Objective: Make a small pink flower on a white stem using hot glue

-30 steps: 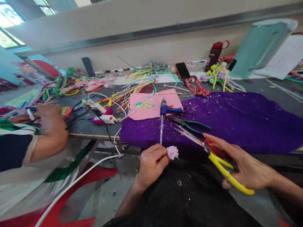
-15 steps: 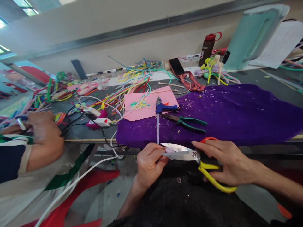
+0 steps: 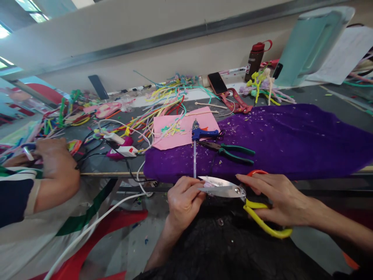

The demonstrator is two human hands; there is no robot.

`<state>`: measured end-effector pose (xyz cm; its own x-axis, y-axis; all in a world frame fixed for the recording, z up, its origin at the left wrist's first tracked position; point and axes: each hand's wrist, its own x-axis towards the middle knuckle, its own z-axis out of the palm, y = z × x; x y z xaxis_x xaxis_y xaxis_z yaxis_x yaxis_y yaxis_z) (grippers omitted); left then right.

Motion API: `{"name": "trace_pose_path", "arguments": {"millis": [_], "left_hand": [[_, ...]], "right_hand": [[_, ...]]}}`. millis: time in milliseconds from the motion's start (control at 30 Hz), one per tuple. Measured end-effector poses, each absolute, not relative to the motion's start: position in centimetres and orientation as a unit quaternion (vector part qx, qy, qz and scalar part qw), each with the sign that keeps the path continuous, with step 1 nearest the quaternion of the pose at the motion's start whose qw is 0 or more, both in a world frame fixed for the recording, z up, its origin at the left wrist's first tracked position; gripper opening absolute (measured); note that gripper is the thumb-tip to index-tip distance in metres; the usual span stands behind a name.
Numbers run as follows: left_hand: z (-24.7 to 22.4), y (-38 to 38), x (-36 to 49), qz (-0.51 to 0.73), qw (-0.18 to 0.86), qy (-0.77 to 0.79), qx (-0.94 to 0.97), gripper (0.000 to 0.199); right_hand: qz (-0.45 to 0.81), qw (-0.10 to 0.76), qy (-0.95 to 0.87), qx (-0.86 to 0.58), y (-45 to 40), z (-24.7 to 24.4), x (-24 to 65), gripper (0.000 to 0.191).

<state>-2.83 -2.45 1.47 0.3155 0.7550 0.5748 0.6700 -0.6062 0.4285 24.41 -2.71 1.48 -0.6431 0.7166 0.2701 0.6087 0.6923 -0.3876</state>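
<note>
Yellow-and-red-handled scissors are in your right hand, lower right of centre, fingers hooked round the handles, blades parted. Your left hand is pinching that pale pink puff, bottom centre. A second ago the blades were off to the right; now they overlap it, so it looks within snipping reach, can't tell if they touch tbh. Beyond: green-handled pliers on purple cloth, then the blue glue gun.

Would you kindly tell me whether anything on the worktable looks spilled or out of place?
Loose clippings lie scattered on the pink sheet, and pale flecks litter the purple cloth, looking like unswept trimmings.
</note>
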Motion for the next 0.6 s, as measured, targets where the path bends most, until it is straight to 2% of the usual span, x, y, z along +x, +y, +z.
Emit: {"name": "trace_pose_path", "arguments": {"millis": [600], "left_hand": [[0.92, -2.36, -3.43, 0.396, -0.016, 0.435, 0.809, 0.018]], "right_hand": [[0.152, 0.194, -0.892, -0.379, -2.91, 1.33, 24.48, 0.068]]}}
